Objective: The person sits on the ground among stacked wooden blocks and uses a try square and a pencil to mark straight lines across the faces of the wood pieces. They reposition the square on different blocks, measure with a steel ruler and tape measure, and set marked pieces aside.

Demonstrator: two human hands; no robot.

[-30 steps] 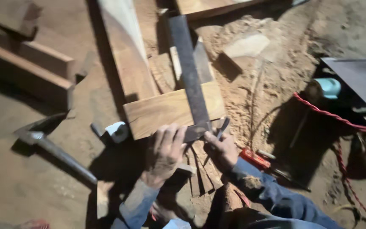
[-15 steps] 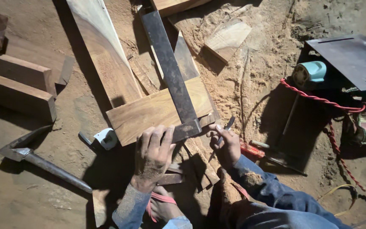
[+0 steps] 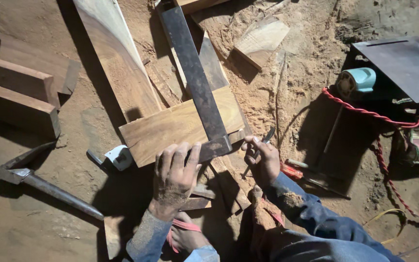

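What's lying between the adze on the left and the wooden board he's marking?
In the head view, a small white-headed tool lies on the dirt between the adze and the board.
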